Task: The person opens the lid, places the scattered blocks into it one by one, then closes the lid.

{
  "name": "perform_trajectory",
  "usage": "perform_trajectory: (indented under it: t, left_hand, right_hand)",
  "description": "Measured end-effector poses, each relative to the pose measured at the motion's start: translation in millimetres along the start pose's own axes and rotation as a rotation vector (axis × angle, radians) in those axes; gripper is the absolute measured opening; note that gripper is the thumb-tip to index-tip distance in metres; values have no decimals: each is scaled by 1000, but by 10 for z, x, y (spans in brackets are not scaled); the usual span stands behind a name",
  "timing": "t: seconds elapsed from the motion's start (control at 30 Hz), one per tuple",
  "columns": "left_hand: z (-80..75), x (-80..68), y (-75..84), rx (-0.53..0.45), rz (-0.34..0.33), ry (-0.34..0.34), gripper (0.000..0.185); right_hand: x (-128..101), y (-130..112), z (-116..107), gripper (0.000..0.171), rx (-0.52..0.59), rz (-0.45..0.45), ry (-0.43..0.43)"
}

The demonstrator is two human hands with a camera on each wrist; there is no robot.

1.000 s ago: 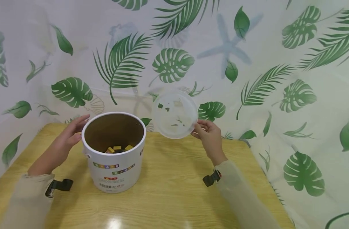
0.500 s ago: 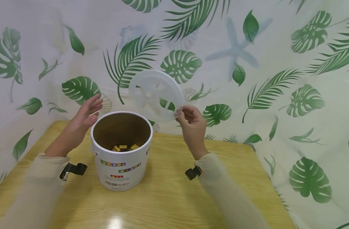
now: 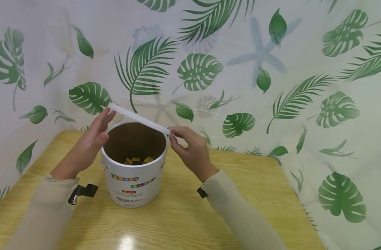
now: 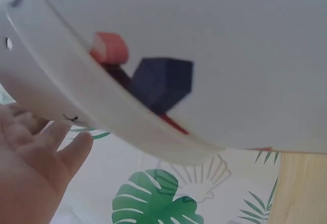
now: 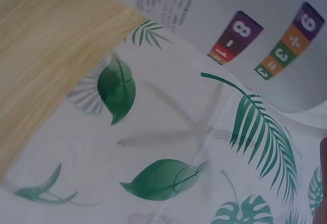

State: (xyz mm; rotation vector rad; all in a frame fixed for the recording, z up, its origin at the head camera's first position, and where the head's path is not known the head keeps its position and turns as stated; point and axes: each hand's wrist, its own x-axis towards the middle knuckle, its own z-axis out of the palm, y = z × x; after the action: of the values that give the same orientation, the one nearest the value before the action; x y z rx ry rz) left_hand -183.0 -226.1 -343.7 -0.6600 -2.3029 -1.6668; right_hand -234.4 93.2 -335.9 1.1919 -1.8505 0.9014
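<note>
A white bucket [image 3: 132, 187] stands upright on the wooden table, with several yellow blocks [image 3: 135, 159] at its bottom. Above its mouth is a round white lid [image 3: 140, 119], seen almost edge-on and sloping down to the right. My right hand [image 3: 192, 149] pinches the lid's right edge between thumb and fingers. At the lid's raised left end, my left hand [image 3: 88, 147] has its fingers extended beside the bucket rim; whether they touch the lid is unclear. The left wrist view shows the bucket wall [image 4: 255, 35] close up, with the left hand [image 4: 38, 157] beneath its rim.
The wooden table [image 3: 240, 194] extends right and forward of the bucket. Directly behind it hangs a white cloth [image 3: 190, 31] printed with green leaves. A black strap [image 3: 89, 190] sticks out from the left sleeve.
My right hand has carried the lid left from beside the bucket to over its mouth, turning it from face-on to edge-on. My left hand has shifted slightly and stays by the rim.
</note>
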Motion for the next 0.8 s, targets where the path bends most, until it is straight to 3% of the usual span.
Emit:
perform_trajectory:
  t: [0.17, 0.33, 0.43, 0.6, 0.8]
  left_hand:
    - [-37, -129, -86, 29, 42, 111, 69]
    - [-83, -191, -142, 120, -3, 141, 65]
    - [-107, -203, -158, 197, -51, 128, 70]
    - [-134, -229, -149, 293, -121, 74, 71]
    - [-135, -250, -171, 294, -110, 57, 65]
  right_hand:
    - [-67, -72, -27, 31, -111, -154, -130]
    - [-120, -112, -56, 30, -128, -213, -246]
    - [-137, -131, -76, 32, -122, -226, -296]
    - [-165, -127, -69, 36, -108, -212, -310]
    - [-207, -123, -64, 38, -88, -212, -303]
